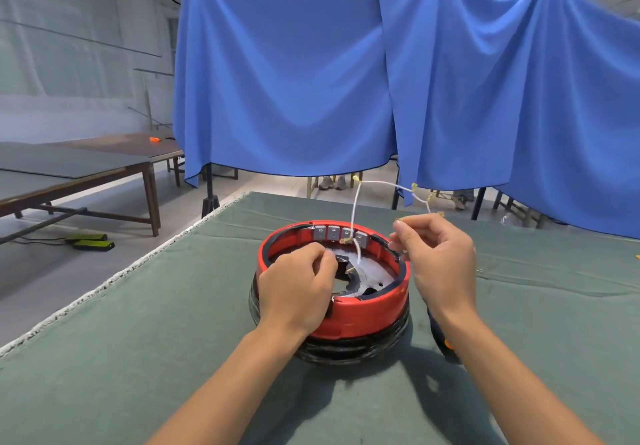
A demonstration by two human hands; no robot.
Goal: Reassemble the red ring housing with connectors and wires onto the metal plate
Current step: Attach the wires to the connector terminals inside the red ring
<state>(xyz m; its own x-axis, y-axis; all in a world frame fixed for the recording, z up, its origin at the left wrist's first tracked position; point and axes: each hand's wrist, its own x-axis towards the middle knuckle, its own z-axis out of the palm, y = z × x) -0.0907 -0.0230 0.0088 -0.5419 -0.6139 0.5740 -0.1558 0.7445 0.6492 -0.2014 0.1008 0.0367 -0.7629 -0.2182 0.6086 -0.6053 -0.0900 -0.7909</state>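
The red ring [367, 313] stands near the middle of the table [145, 333], closer to its far edge than its near one, seated on a black ribbed base [349, 351]. The ring is smooth red plastic, round and open-topped, with a black band along parts of its rim. Inside lies the metal plate [372, 271], dull grey, scuffed, with dark cut-outs and small holes. Against the far inner wall sits a row of four small grey connectors [341, 233], side by side.

A thin white wire [354, 216] rises out of the ring from the plate, arches above the far rim and branches, each branch ending in a small yellowish terminal.

The left hand [294, 288] rests over the ring's near-left rim, fingers curled down inside; whether they hold anything cannot be told. The right hand [440, 254] hovers just beside the ring's right rim, thumb and forefinger pinching one wire end.

The table wears a grey-green cloth, creased, with a frayed pale fringe along its left edge. A dark tool [445, 340] with an orange spot lies by the right wrist. Blue cloth [294, 80] hangs in folds beyond.
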